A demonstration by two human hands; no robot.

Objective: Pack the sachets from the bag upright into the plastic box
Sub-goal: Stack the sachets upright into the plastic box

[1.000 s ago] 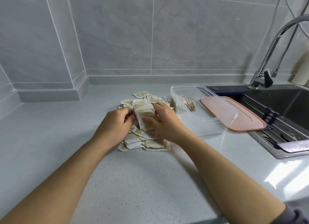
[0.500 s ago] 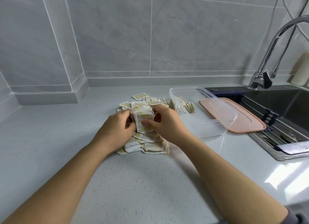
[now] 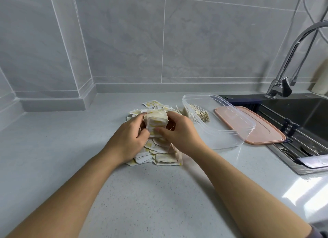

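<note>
Squaring a stack (image 3: 156,121) in both closed hands, left (image 3: 130,140), right (image 3: 179,133); one row (image 3: 197,112) boxed (image 3: 230,131), pile (image 3: 159,154) left.

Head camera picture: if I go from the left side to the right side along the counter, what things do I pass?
Pile of sachets → clear plastic box → pink lid → sink.

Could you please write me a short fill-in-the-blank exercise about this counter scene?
1. Both hands grip a stack of ____ above the loose pile.
2. The plastic box already holds a row of sachets standing ____.
3. The pink lid lies between the box and the ____.

Missing words: sachets; upright; sink
</note>
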